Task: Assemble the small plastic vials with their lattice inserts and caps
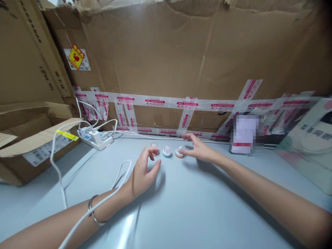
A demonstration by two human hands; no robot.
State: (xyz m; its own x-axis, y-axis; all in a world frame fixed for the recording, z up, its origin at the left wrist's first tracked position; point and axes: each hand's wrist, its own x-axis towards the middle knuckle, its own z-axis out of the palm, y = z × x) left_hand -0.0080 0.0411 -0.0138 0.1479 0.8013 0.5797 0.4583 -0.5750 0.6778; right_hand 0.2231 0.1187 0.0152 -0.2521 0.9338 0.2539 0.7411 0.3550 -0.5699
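Note:
Three small clear domed pieces with coloured rims stand in a row on the pale blue table (181,207). The left clear piece with an orange rim (154,144) is partly covered by the fingers of my left hand (145,171), which is open with its thumb apart and nothing visible in it. In the middle sits a clear piece with a teal rim (166,151), between my two hands. My right hand (199,148) is open, its thumb tip at the right clear piece with an orange rim (179,152); whether they touch I cannot tell.
A large cardboard box (160,52) forms a wall behind. On the left are a power strip (95,138) with plugs and an open carton (38,145). A white cable (85,216) crosses over my left forearm. A blurred-out phone (243,135) and a printed box (311,145) stand right.

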